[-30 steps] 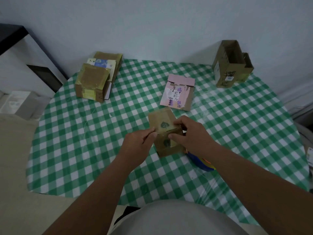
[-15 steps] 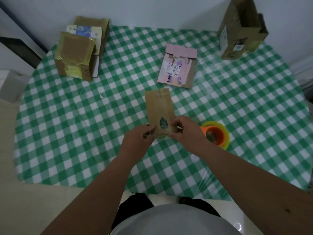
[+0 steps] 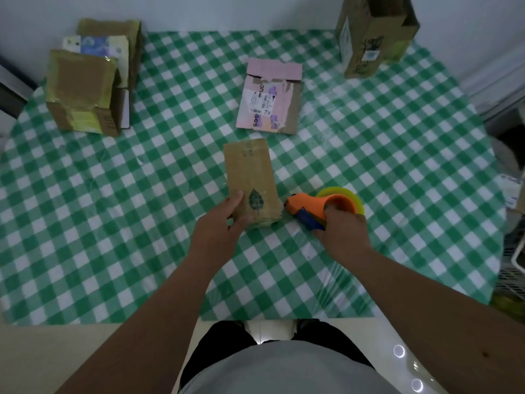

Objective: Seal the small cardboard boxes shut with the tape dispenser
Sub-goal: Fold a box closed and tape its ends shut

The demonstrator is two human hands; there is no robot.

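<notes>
A small brown cardboard box with a leaf print (image 3: pixel 250 177) lies flat on the green checked tablecloth (image 3: pixel 113 223) in the middle of the table. My left hand (image 3: pixel 221 226) grips its near left corner, thumb under the near edge. An orange tape dispenser with a yellow-green roll (image 3: pixel 324 206) rests just right of the box, its nose close to the box's near right corner. My right hand (image 3: pixel 341 234) is closed around the dispenser's handle.
A pink box with a shipping label (image 3: pixel 270 98) lies beyond the brown box. A stack of taped brown boxes (image 3: pixel 85 86) stands at the far left. A tall open carton (image 3: pixel 372 35) stands at the far right by the wall.
The box was held by both hands and now lies flat on the table. My right hand left the box and took hold of the tape dispenser. The left hand stays on the box.
</notes>
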